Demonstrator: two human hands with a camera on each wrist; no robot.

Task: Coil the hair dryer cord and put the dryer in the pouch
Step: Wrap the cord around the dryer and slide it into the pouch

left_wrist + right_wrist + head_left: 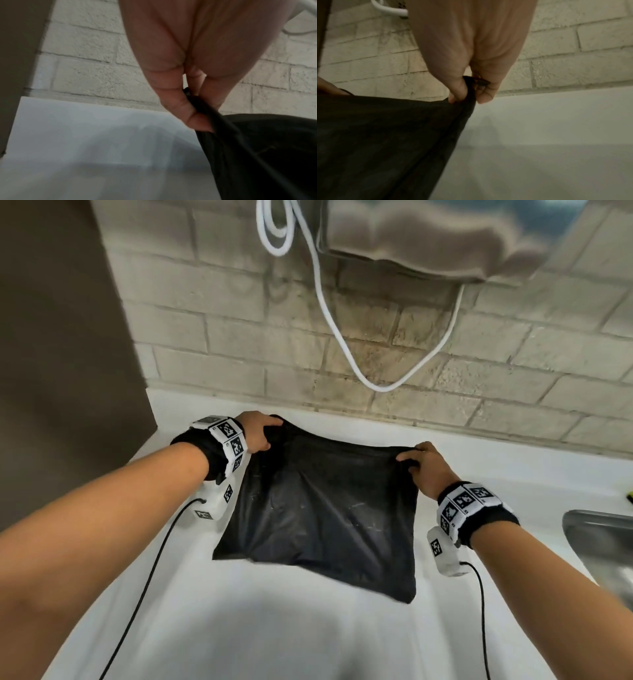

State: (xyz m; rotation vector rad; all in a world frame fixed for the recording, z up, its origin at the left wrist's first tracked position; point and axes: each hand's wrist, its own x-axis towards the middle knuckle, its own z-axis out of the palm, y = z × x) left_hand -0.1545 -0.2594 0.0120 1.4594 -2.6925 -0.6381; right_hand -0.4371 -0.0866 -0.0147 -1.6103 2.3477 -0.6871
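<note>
Black pouch (318,508) spread out on the white bench (274,628), far edge lifted, near corners lying flat. Left hand (257,434) clamped on the pouch's far left corner, fabric pinched between thumb and fingers (178,106), as the left wrist view shows up close. Right hand (424,465) gripping the pouch's far right corner, thumb and curled fingers (460,89) bunching the cloth, a small dark tab caught in the pinch. Top edge of the pouch pulled taut between the two hands, a crease running down the middle of the fabric. Impossible to tell whether anything sits inside the pouch.

Beyond the pouch, a pale brick wall (239,337). White cord (329,313) hanging down that wall above the pouch, partly looped at the top, swinging in a low curve and climbing up under a beige towel (428,237). Dryer itself not made out in any view. To the right of the pouch, past the right wrist, the rim of a steel sink (599,529). Dark panel (51,354) standing to the left of the pouch.
</note>
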